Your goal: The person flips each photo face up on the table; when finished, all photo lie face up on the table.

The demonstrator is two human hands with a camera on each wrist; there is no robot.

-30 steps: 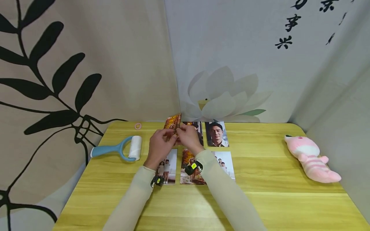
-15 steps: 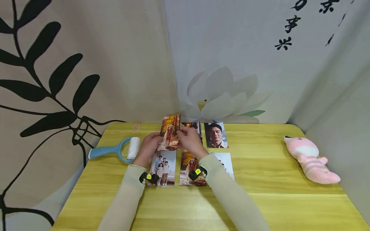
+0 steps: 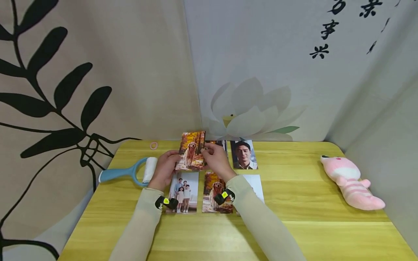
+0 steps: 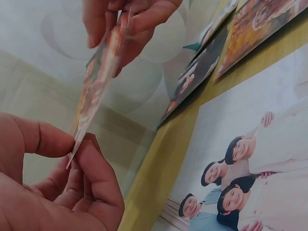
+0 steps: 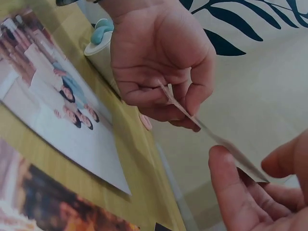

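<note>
Between my hands, raised off the table, is a photo print point(image 3: 191, 151) of a golden dog among autumn leaves. My left hand point(image 3: 165, 167) pinches its left edge between thumb and fingers. At the opposite edge my right hand point(image 3: 217, 159) pinches it too. The left wrist view shows the print point(image 4: 98, 91) nearly edge-on. Below it on the table lie a family photo point(image 3: 187, 190) and another dog photo point(image 3: 211, 186). The right forearm partly covers a pale photo point(image 3: 255, 181). Behind the right hand, a dark photo point(image 3: 222, 143) is mostly hidden, beside a portrait photo point(image 3: 244, 156).
A blue-handled lint roller point(image 3: 121, 174) with a white roll lies left of the photos. Near the back edge is a small pink ring point(image 3: 154, 145). A pink plush toy point(image 3: 354, 183) lies at the right on the wooden table point(image 3: 310, 239). Curtains hang behind.
The dog print has turned from a slant to face the head camera, with more of it showing. My left hand has shifted left to its outer edge; the right hand has barely moved.
</note>
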